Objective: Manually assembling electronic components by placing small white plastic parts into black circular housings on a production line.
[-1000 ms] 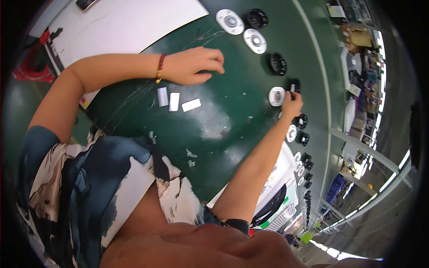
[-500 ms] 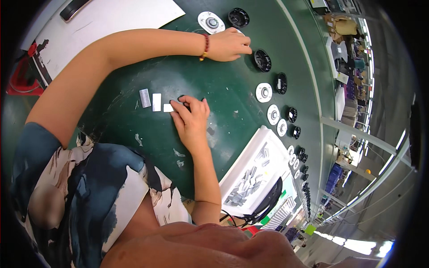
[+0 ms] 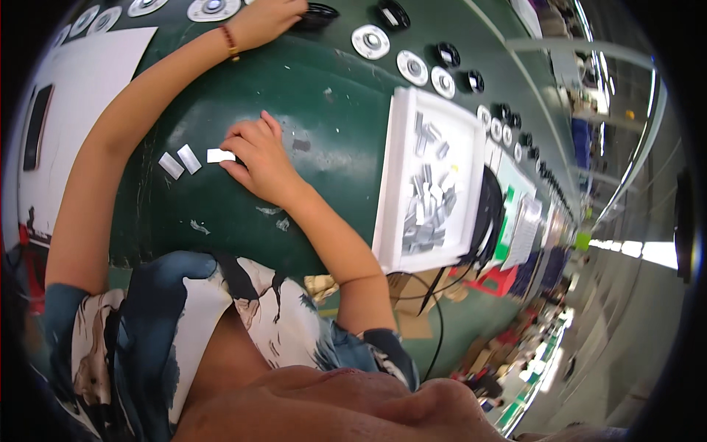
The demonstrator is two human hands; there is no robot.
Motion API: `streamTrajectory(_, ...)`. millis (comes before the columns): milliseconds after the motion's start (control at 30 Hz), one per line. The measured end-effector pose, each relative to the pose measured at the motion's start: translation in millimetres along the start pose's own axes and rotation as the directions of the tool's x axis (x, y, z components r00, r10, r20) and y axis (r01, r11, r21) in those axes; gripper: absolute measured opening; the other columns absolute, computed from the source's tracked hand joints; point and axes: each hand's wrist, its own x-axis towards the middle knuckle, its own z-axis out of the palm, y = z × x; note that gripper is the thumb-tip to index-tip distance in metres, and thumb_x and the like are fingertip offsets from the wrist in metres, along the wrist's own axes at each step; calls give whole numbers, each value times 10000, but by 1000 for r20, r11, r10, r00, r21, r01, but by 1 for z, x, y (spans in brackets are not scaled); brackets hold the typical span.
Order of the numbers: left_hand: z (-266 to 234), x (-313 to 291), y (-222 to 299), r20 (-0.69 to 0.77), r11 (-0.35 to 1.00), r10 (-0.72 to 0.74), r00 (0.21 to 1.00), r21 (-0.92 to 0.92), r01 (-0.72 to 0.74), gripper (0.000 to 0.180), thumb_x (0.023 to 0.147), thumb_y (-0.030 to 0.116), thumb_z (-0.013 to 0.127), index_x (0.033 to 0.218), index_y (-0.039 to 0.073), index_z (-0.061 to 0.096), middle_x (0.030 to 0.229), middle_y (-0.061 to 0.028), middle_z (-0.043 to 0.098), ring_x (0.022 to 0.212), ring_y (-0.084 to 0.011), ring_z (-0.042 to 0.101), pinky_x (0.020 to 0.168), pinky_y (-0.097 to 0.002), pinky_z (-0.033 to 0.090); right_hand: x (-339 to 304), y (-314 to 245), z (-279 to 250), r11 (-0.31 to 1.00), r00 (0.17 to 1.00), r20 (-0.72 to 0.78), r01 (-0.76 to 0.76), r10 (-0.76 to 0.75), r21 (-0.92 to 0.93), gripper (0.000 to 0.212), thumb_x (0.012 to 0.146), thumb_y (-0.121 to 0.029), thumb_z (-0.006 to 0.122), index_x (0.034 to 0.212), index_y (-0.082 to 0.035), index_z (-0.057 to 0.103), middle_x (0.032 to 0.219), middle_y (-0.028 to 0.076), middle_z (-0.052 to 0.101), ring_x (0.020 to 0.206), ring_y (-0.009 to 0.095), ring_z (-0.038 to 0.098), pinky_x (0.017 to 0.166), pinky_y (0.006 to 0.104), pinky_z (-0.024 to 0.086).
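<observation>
At the top edge of the head view is my left hand [image 3: 266,20], a beaded bracelet on its wrist. Its fingers are bent close together, the tips beside a round black part [image 3: 318,16]; what lies under them is hidden. Lower down, my right hand [image 3: 259,160] has thumb and fingers closed on the end of a small white rectangular piece [image 3: 220,155] at the tabletop. Left of it lie two similar silvery-white pieces, one [image 3: 189,159] nearer the hand and the other [image 3: 171,166] farther left.
A white tray [image 3: 389,184] with many small grey strips stands to the right. White discs [image 3: 370,42] and black round parts [image 3: 394,13] line the green table [image 3: 339,162]. At left, a phone-like dark object [image 3: 38,127] rests on a white sheet [image 3: 88,81]. Black cables hang beside the tray.
The view has swung, so the table and tray appear shifted left and up. My left hand stays at the row of parts. My right hand still has its fingers at the white piece.
</observation>
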Motion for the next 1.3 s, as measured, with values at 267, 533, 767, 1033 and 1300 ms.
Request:
streamTrajectory(267, -75, -79, 64, 112, 958, 282, 953, -96, -272, 102, 819, 70, 610, 899, 44, 553, 1133, -139, 591, 1040, -356, 576, 1001, -497, 446, -6, -16, -30, 992, 1000, 24, -9, 6, 123, 268, 741, -119, 782, 973, -80, 652, 1058, 65, 589, 1069, 281, 544, 1054, 472, 334)
streamTrajectory(533, -107, -121, 98, 150, 951, 86, 985, -308, -36, 253, 772, 92, 714, 986, 38, 592, 1318, -207, 516, 1206, -378, 521, 994, -480, 457, 9, -6, -87, 943, 937, -184, -319, 298, -97, 223, 758, -116, 780, 951, -68, 679, 1089, 69, 586, 1049, 268, 522, 963, 392, 370)
streamTrajectory(767, -86, -121, 99, 254, 860, -70, 965, -475, 188, 206, 769, 105, 723, 927, 35, 609, 1327, -195, 503, 1238, -371, 491, 955, -429, 473, 23, 0, -68, 929, 973, -63, -233, 224, -287, 231, 744, -137, 784, 947, -80, 688, 1143, 66, 568, 1122, 278, 490, 1042, 436, 287)
streamTrajectory(1033, -81, -120, 99, 189, 860, -73, 979, -486, 158, 198, 806, 163, 726, 917, 40, 619, 1276, -144, 520, 1173, -308, 528, 915, -393, 505, 36, 3, -58, 908, 971, -29, -234, 239, -348, 222, 741, -147, 786, 928, -72, 691, 1156, 85, 558, 1156, 303, 465, 1069, 458, 271)
streamTrajectory(1300, -81, -122, 98, 187, 867, -82, 979, -471, 163, 217, 807, 170, 735, 945, 36, 635, 1270, -152, 522, 1186, -322, 525, 923, -401, 506, 37, 2, -50, 894, 970, -75, -241, 230, -378, 204, 782, -122, 742, 979, -83, 703, 1221, 105, 546, 1171, 313, 468, 1084, 465, 263)
